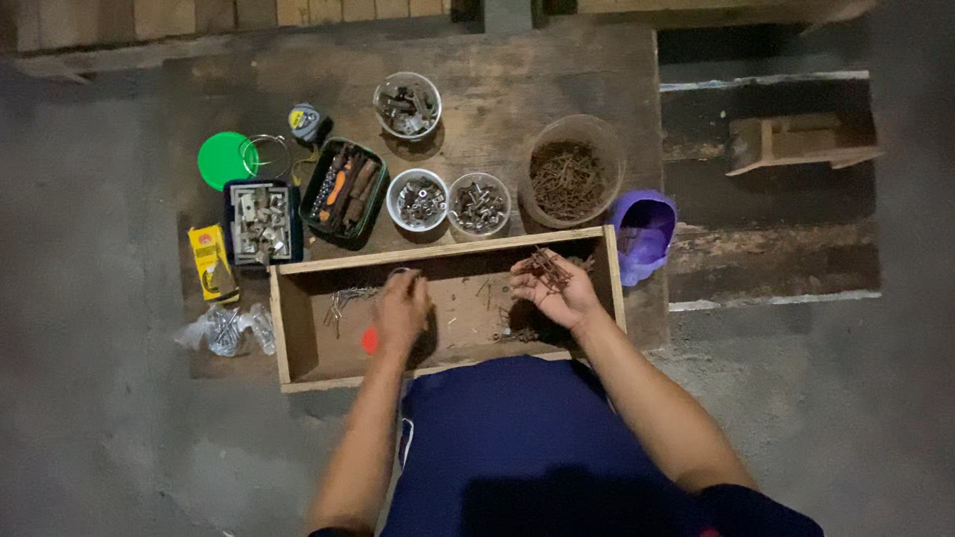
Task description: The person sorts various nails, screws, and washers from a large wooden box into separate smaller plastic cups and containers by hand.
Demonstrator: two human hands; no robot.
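A shallow rectangular wooden tray [298,333] lies on a dark wooden board on the concrete floor, and both hands work inside it. The right hand [553,290] is turned palm up near the tray's right end, fingers loosely cupped around a small heap of rusty brown nails [545,268] resting in the palm. The left hand [402,310] hangs palm down over the middle of the tray, fingers curled; whether its grip pinches anything I cannot tell. A few bent silvery nails [343,298] lie on the tray floor just left of that hand.

Behind the tray stand two small clear cups of metal hardware [448,202] and, to their right, a round brown tub of rusty nails [569,179]. A purple plastic scoop [644,231] sits just beyond the tray's right end.
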